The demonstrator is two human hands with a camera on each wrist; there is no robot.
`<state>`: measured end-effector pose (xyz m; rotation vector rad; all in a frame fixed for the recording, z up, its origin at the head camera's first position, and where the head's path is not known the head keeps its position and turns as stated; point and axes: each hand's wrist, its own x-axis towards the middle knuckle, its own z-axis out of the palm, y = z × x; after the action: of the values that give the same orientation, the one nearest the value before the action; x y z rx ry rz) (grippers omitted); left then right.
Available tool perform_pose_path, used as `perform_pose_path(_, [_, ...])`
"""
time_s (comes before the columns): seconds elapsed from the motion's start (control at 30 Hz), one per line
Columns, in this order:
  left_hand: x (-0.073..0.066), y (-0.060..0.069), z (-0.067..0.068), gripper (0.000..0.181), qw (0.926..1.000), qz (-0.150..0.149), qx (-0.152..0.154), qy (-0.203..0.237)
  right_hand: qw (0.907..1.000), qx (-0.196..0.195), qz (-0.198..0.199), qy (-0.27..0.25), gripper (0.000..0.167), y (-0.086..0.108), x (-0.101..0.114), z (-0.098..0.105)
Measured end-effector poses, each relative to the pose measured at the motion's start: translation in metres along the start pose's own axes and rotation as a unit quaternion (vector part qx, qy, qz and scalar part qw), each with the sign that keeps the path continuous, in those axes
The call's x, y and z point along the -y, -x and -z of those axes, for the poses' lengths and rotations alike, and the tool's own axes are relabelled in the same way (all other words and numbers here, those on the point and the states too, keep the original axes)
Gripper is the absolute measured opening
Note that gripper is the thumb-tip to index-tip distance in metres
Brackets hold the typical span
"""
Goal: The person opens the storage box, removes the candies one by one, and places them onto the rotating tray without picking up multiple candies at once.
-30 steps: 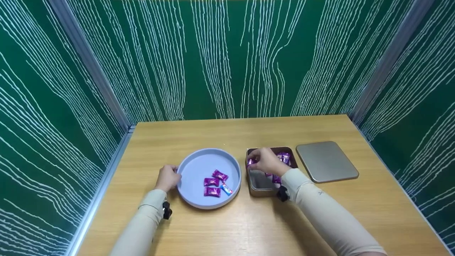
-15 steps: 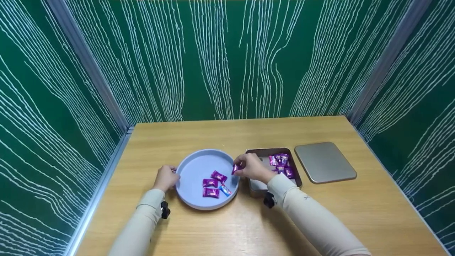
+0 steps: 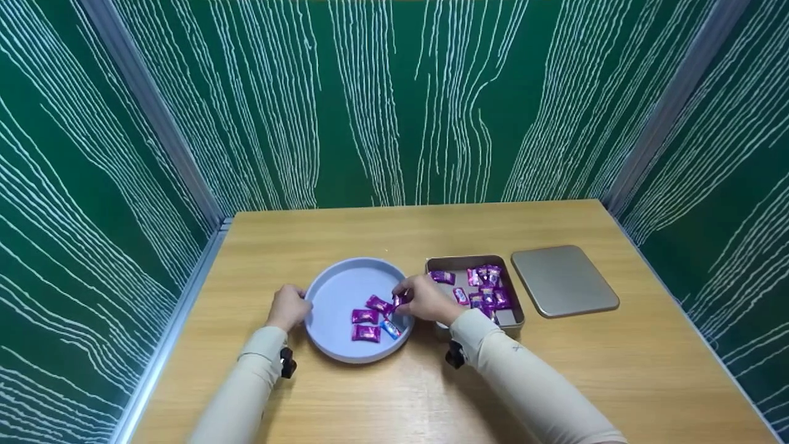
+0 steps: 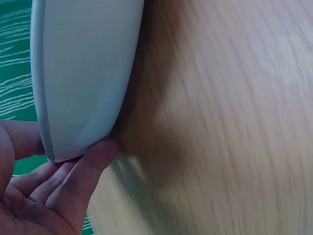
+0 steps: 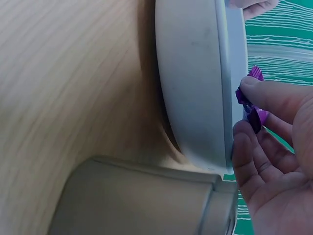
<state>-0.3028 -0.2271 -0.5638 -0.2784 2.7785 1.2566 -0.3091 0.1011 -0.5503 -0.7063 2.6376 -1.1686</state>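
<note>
A round pale blue tray [image 3: 330, 317] with a raised rim holds several purple-wrapped candies [image 3: 366, 333] and one blue-and-white wrapped candy [image 3: 391, 328]. At its left side my left hand [image 3: 288, 308] grips the rim, thumb over the edge and fingers against the outer wall in the left wrist view. My right hand [image 3: 425, 297] is over the tray's right side. Between thumb and fingertips it pinches a purple-wrapped candy [image 5: 254, 117], clearly visible in the right wrist view.
Right of the tray, a rectangular metal tin [image 3: 516, 308] stands without its lid, with several purple and pink wrapped candies inside. Its flat metal lid [image 3: 564, 280] lies farther right on the wooden table [image 3: 394, 394]. Green white-streaked panels [image 3: 370, 123] enclose the back and sides.
My right hand has moved left from the tin to over the tray, carrying the purple-wrapped candy. The left hand stays on the tray's rim.
</note>
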Motion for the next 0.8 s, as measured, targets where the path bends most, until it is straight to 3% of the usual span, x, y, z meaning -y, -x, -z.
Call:
perform_pose_path(0.37, [0.0017,-0.001,-0.0006,0.019,1.0,0.0,-0.003,0.008,0.9992,0.01,-0.004,0.038,0.04,-0.0059,-0.0017,-0.007])
perform_pose_path(0.63, [0.0013,-0.0019,-0.0003,0.028,0.9997,0.013,0.009,0.016,0.9966,0.016,0.017,0.079,0.036,-0.0078,-0.0018,-0.01])
perform_pose_path(0.8, [0.0011,-0.0004,0.0001,0.025,1.0,0.001,0.005,0.001,0.9962,0.019,0.018,0.083,0.031,-0.0081,-0.0001,-0.0093])
